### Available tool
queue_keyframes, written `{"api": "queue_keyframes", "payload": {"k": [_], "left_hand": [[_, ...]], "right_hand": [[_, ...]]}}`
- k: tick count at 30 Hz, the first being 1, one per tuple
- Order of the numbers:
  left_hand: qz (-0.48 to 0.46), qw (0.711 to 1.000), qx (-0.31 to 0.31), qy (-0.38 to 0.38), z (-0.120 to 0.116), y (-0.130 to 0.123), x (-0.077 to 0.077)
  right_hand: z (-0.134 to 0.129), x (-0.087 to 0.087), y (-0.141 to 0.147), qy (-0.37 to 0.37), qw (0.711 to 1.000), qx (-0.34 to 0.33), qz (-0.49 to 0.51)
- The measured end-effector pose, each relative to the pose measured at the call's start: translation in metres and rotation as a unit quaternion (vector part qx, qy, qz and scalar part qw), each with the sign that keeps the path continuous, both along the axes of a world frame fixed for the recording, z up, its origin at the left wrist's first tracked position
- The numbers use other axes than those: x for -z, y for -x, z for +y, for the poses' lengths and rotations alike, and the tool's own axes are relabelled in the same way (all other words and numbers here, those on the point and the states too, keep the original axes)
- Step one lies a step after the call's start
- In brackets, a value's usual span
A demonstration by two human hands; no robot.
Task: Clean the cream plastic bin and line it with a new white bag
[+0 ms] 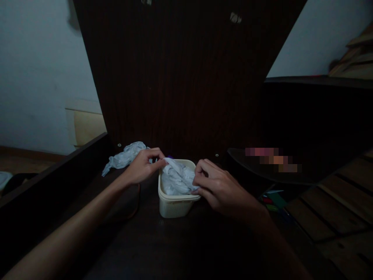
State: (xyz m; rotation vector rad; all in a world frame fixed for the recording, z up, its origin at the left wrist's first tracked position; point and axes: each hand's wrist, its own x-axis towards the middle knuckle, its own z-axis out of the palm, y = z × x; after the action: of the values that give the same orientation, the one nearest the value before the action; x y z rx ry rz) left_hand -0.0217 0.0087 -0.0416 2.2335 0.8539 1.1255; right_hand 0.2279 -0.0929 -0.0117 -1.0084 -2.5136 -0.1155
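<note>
A cream plastic tub (pixel 175 208) with ribbed sides stands on the dark wooden surface. Inside its rim lies a crumpled white plastic bag (pixel 177 177), partly twisted along the top. My left hand (pixel 145 165) pinches one end of the bag between thumb and finger at the tub's far left corner. At the right rim, my right hand (pixel 217 184) has its fingers closed on the opposite end of the same bag. Whatever lies beneath the bag in the tub is hidden.
Another crumpled plastic bag (pixel 125 155) lies behind my left hand. A dark wooden panel (pixel 180 85) rises at the back, and a low side board (pixel 55 177) runs along the left. To the right are a dark curved shelf (pixel 262 171), small colourful items (pixel 275 200) and wooden slats (pixel 335 202).
</note>
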Motion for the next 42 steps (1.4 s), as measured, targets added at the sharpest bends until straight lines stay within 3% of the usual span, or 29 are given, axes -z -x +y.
{"api": "queue_keyframes", "payload": {"k": [6,10,17,21,24,27,29,32,36,42], "left_hand": [[0.029,0.999,0.018,0.007,0.005,0.007,0.003],[0.057,0.998,0.039,-0.003,0.005,0.010,0.000],[0.072,0.995,0.061,-0.017,0.006,0.012,-0.004],[0.056,0.996,0.069,-0.015,0.003,0.009,-0.005],[0.035,0.997,0.072,0.012,-0.002,0.003,-0.003],[0.006,0.997,0.051,0.056,-0.008,-0.007,-0.001],[-0.013,0.996,0.032,0.082,-0.011,-0.014,0.000],[-0.046,0.991,0.029,0.120,-0.013,-0.021,0.000],[-0.078,0.981,0.058,0.168,-0.009,-0.022,0.002],[-0.053,0.985,0.091,0.139,0.000,-0.008,0.004]], "right_hand": [[0.002,-0.022,-0.029,0.052,0.995,-0.009,0.090],[0.015,-0.031,-0.043,0.027,0.985,0.027,0.168],[0.048,-0.030,-0.054,0.013,0.951,-0.001,0.308],[0.056,-0.027,-0.042,0.050,0.920,0.040,0.386],[0.047,-0.028,-0.019,0.028,0.938,0.050,0.341],[0.029,-0.026,0.009,0.048,0.976,0.036,0.211],[0.020,-0.019,0.026,0.052,0.991,0.075,0.101],[0.016,-0.006,0.042,0.035,0.990,0.138,-0.023],[0.021,-0.001,0.035,0.077,0.983,0.148,-0.076],[0.029,-0.030,-0.007,0.180,0.982,0.048,-0.031]]}}
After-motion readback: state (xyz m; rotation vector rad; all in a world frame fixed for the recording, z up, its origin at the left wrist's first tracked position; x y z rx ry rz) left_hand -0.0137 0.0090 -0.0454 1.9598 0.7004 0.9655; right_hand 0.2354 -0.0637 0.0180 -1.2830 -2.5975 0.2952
